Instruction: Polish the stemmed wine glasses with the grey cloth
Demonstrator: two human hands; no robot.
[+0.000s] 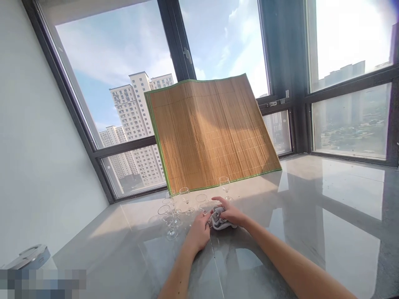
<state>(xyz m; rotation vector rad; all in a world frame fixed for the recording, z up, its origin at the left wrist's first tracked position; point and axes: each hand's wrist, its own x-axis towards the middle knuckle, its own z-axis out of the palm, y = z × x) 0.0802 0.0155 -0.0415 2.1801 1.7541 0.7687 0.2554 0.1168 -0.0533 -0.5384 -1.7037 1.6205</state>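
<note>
Both bare hands meet over the glossy grey table (311,232), a little left of the middle of the view. The right hand (230,212) lies on top of a crumpled grey cloth (220,221), its fingers curled down and bunching the fabric. The left hand (198,231) comes in from the near side, its fingers closed against the cloth's left edge, where something small glints at the fingertips; I cannot tell what it is, nor whether a glass is wrapped inside. The cloth is a lump with no clear long axis, stretched only slightly left to right between the two hands. It rests on or just above the table surface.

Just beyond and to the left of the hands stands a loose cluster of clear stemmed glasses, all upright, stems vertical and bowls opening upward. The nearest glass (169,222) stands left of the left hand, and another glass (225,187) stands apart at the far right of the group.

Behind them a bamboo mat (212,128) with green edging leans tilted against the window frame (177,45), its lower edge on the table. Tall apartment blocks show through the panes.
</note>
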